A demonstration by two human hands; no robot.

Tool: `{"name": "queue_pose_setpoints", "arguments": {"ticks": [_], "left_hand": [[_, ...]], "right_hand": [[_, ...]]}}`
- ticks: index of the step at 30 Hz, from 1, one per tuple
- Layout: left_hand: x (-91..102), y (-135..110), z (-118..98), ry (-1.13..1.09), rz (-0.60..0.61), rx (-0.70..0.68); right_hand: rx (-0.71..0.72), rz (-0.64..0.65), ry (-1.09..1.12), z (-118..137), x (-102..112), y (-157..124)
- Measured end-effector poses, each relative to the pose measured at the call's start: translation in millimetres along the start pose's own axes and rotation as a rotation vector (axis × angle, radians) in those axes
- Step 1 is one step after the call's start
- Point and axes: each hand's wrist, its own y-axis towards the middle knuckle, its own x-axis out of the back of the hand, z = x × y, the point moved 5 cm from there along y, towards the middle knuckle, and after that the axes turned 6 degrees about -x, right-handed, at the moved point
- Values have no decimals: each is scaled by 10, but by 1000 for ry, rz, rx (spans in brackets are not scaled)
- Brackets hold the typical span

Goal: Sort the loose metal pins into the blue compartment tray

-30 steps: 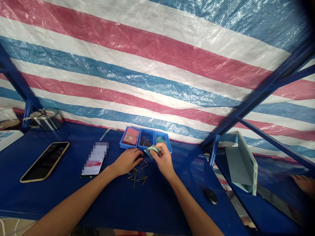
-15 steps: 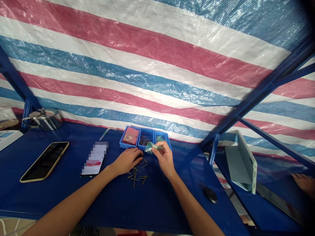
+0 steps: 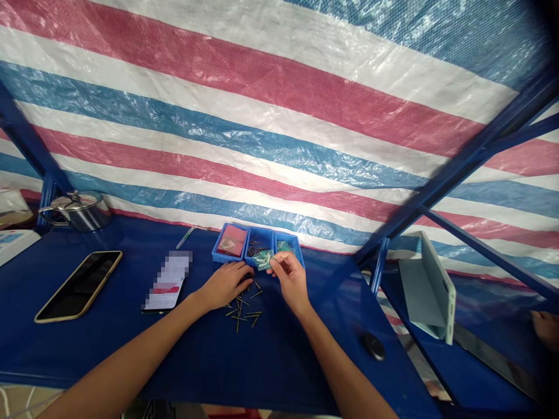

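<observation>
My right hand [image 3: 289,278] pinches a small clear bag with green pieces [image 3: 262,259] and holds it over the front of the middle blue bin [image 3: 259,247]. My left hand [image 3: 226,283] rests curled on the blue table, fingertips touching a loose pile of small dark pins [image 3: 243,311]. I cannot make out whether it grips one. Three small blue bins stand side by side just beyond both hands: the left bin [image 3: 229,242] holds red packets, the middle one pins, the right bin [image 3: 289,247] green bags.
A phone [image 3: 80,284] and a second phone with a blurred screen [image 3: 168,281] lie to the left. A steel pot [image 3: 78,210] stands far left, a pen [image 3: 185,238] behind. A black round object [image 3: 374,347] sits right. Another person's hand [image 3: 545,327] shows at the far right.
My right hand has carried the small green bag left and slightly away, from in front of the right bin to over the middle bin. My left hand has stayed on the pins.
</observation>
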Motion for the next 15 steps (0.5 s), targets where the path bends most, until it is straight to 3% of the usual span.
{"name": "queue_pose_setpoints", "arguments": {"ticks": [8,15], "left_hand": [[-47,-15,42,0,-3,1],[-17,-6,10,8,1,-3]], "right_hand": [[24,1,-114,-29,32,-20],[-37,24,42,-57,-19,-21]]}}
